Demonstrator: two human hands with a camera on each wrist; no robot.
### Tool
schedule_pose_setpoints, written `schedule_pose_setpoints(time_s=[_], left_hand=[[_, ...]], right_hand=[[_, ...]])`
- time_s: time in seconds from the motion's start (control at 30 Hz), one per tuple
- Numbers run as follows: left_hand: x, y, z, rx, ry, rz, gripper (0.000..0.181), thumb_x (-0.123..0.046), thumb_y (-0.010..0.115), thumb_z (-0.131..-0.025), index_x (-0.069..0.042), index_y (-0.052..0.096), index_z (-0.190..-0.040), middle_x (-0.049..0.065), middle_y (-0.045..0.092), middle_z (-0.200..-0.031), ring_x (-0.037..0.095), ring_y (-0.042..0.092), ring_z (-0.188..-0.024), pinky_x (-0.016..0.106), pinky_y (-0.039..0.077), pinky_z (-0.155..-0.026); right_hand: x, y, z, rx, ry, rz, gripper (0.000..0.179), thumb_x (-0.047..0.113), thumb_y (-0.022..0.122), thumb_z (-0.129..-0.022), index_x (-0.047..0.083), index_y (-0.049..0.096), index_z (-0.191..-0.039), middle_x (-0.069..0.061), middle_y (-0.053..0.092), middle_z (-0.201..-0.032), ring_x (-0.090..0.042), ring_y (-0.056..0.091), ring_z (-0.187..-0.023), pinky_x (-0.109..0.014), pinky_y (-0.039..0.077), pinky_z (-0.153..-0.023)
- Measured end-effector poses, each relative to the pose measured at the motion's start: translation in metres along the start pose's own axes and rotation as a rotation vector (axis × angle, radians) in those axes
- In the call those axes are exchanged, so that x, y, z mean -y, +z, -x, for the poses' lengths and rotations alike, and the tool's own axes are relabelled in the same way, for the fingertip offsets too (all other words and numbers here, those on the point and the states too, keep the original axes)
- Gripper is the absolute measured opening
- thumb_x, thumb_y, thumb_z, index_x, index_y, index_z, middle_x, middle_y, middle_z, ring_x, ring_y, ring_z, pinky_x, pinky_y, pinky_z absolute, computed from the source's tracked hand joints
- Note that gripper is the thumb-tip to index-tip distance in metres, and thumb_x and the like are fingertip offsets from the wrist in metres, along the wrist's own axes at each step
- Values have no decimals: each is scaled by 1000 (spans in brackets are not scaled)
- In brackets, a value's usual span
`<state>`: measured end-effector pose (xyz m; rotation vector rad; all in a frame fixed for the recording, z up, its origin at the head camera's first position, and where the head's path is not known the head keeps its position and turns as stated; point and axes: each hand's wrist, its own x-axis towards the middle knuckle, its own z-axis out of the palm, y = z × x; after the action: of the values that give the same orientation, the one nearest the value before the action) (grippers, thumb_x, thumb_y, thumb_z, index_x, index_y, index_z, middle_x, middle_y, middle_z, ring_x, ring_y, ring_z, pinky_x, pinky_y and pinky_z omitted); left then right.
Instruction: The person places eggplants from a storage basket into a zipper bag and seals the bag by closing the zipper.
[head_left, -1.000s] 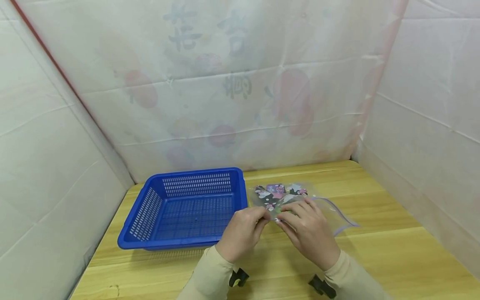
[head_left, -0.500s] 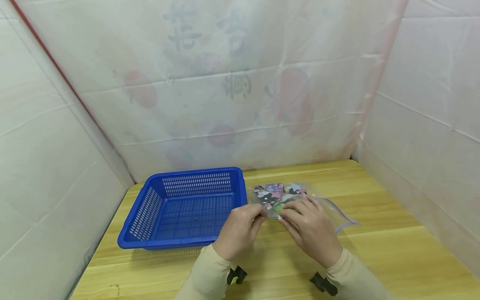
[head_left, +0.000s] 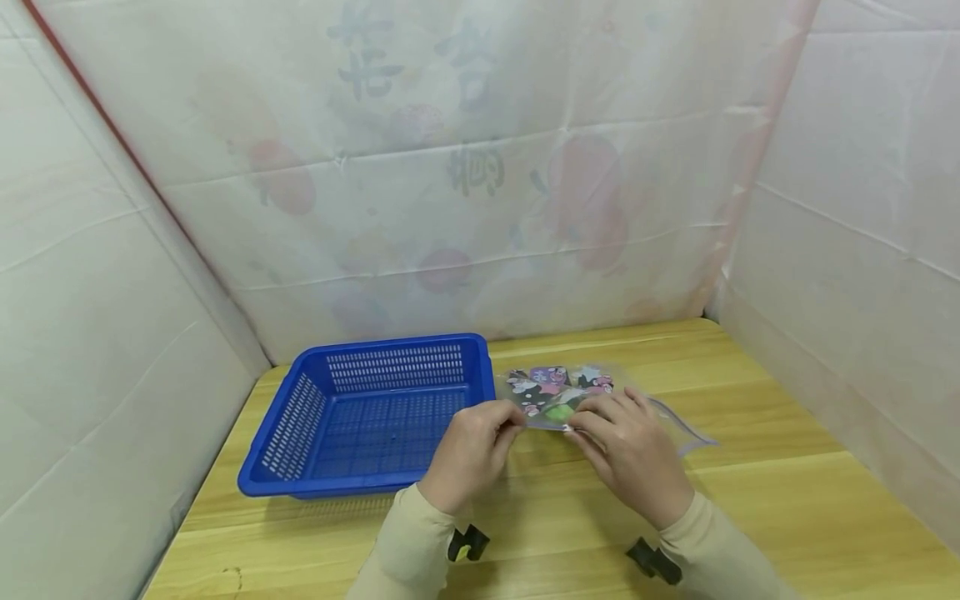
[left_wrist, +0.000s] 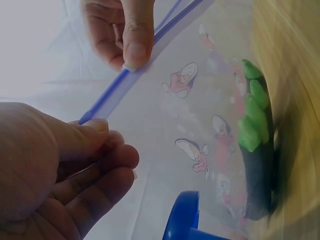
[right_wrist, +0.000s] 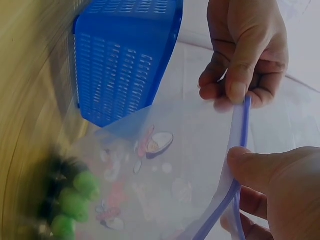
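A clear zip-lock bag (head_left: 536, 392) with cartoon prints and a purple zip edge is held up at its mouth, right of the blue basket. My left hand (head_left: 471, 454) pinches one end of the zip between thumb and fingers. Farther along the same edge, my right hand (head_left: 636, 457) pinches the zip with thumb and fingers. Beyond it the zip strip (right_wrist: 215, 212) parts into two edges. Low inside the bag lies a dark thing with green lumps (left_wrist: 254, 112); its kind is unclear.
The blue plastic basket (head_left: 360, 483) with slotted sides stands just left of the bag, close to my left hand. Both rest on a wood-grain table (head_left: 765, 500). A printed cloth (head_left: 510, 208) hangs behind, with pale cloth walls on both sides.
My hands have drawn slightly apart, the left moving left and the right moving right. More of the purple zip edge and the green lumps shows between them.
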<state>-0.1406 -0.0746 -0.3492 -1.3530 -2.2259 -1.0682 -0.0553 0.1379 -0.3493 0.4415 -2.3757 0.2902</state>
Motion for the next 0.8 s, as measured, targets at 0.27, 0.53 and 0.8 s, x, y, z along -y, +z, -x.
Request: schedule_pose_setpoints(time_s=[0.27,0.53,0.8], left_hand=[[1,-4,0,8,-23,-10,9,-1,68,-88,-10,68,-89,2,69,-88,8,62,-75,15,49,-67],[2,-7,0,15,-34,-4,9,-1,67,-88,-9,68,-91,1,69,-89,7,62,-75,15,49,-66],[2,-11,0,9,-44,-1,10,-1,65,-90,-10,68,-92,-1,68,-90,6,62,-76,16,49,-66]], right_hand=[[-5,-1,0,-27,-20,15,14,26,71,-83,14,72,-90,-2,66,-96,-26,61,-92,-62,40,-92],[-10,-3,0,-44,-34,35,20,32,63,-91,14,72,-89,-4,68,-95,-27,63,-87,-62,42,-89],[-16,-7,0,-37,-31,48,27,37,59,-93,14,73,-89,-4,69,-93,-27,62,-88,-62,42,-90]])
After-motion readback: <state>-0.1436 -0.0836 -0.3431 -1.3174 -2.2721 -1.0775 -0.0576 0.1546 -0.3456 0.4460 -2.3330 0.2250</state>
